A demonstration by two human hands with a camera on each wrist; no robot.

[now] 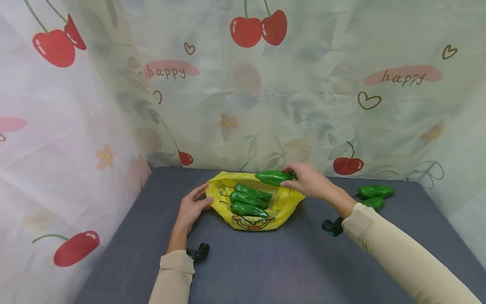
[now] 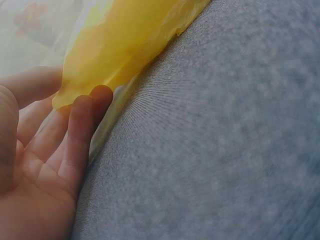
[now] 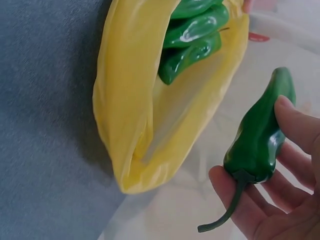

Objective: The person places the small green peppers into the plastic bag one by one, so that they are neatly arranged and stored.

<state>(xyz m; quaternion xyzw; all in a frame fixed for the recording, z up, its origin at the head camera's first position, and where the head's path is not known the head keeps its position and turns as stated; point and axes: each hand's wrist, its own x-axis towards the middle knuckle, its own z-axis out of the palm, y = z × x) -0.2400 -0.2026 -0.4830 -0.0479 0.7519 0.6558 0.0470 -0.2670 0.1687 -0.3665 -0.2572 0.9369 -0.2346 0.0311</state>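
Note:
A yellow plastic bag [image 1: 224, 215] lies on the table with its mouth spread wide. Inside it, three green peppers [image 1: 248, 198] rest side by side, stems to the left. My left hand [image 1: 191, 209] pinches the bag's left rim; in the left wrist view the yellow film [image 2: 125, 45] sits between its thumb and fingers. Over the bag's far right rim, my right hand [image 1: 309, 181] holds another green pepper [image 1: 271, 177] by its stem end. The right wrist view shows this pepper [image 3: 257, 132] between thumb and fingers, apart from the bag, its curved stem hanging free.
Two more green peppers [image 1: 376, 192] lie at the table's back right, partly behind the right forearm. A dark grey cloth covers the table [image 1: 265, 266]. Cherry-printed curtains [image 1: 247, 97] stand along its back and sides. Each wrist wears a black device [image 1: 199, 252].

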